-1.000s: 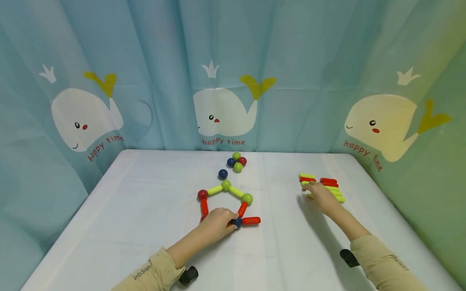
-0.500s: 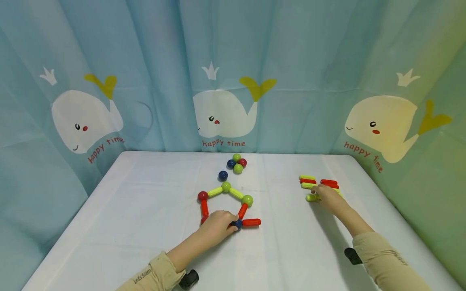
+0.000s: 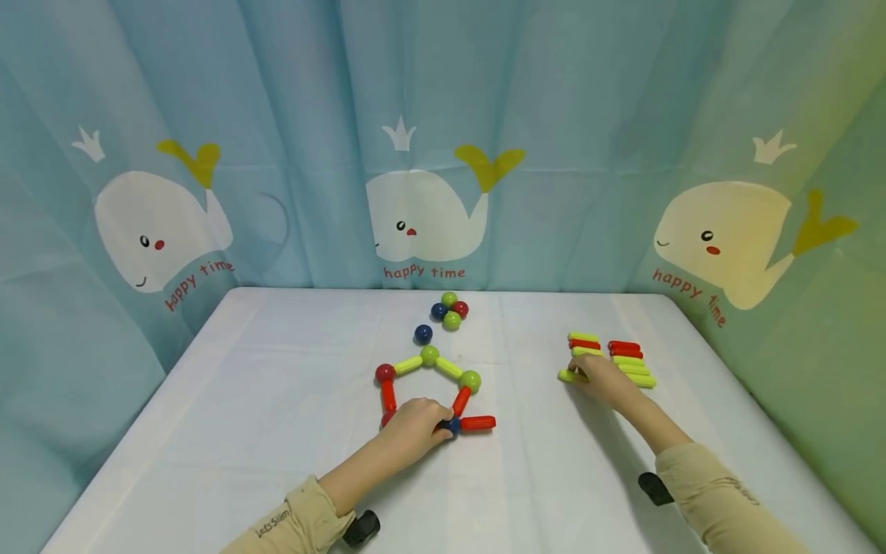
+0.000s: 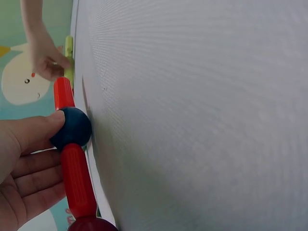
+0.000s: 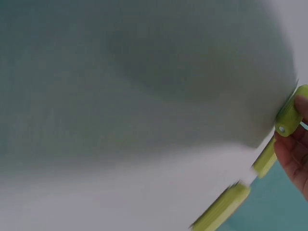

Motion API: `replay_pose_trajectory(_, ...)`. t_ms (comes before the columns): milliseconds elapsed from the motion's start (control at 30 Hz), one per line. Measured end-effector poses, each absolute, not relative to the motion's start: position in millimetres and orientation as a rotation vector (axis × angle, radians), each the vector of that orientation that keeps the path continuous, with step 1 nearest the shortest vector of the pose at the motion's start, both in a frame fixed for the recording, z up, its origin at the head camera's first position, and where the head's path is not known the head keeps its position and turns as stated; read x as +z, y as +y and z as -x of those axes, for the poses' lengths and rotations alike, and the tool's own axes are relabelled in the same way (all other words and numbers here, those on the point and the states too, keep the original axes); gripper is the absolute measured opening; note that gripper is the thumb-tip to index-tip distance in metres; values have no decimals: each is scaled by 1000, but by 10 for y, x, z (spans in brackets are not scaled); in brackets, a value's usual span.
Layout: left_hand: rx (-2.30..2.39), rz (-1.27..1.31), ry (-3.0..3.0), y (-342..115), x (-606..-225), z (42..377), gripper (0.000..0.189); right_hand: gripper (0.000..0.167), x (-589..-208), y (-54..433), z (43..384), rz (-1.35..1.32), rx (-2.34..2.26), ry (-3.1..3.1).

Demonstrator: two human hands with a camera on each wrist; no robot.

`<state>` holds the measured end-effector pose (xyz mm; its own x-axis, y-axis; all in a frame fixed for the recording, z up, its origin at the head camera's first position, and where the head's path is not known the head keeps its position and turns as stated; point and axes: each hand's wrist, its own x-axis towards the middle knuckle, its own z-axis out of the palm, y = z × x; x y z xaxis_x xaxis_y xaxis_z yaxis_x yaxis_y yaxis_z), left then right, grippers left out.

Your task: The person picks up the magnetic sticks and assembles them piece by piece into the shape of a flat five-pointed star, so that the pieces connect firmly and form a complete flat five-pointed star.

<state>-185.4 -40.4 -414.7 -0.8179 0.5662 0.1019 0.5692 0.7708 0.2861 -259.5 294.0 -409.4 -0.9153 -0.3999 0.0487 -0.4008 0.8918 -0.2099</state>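
My left hand (image 3: pixel 414 428) pinches a blue ball (image 4: pixel 76 129) between thumb and fingers. That ball is a corner of a ring of magnetic sticks and balls lying on the table. A red stick (image 3: pixel 479 423) juts out to the right from it, and another red stick (image 4: pixel 78 180) runs to a dark red ball (image 4: pixel 94 225). At the ring's far side are a green ball (image 3: pixel 430 355) and yellow-green sticks. My right hand (image 3: pixel 604 380) pinches a yellow-green stick (image 5: pixel 288 117) at the near left of the spare sticks; the fingers partly cover it.
Two columns of spare sticks lie at the right, with red sticks (image 3: pixel 625 346) and yellow-green sticks (image 3: pixel 633 369). Behind the ring are a loose blue ball (image 3: pixel 424 334) and a cluster with a red ball (image 3: pixel 460 309). A whale-print curtain (image 3: pixel 554 231) borders the table (image 3: pixel 277 385).
My right hand has taken hold of a yellow-green stick and drawn it left, away from the column beside it. The left hand stays on the blue ball.
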Motion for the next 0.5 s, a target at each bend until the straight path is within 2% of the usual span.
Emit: replay_pose_trajectory(500,-501,945,-2950,-410,-4130,1863,21,13,-4103,2005,2508,-987,772,-2923)
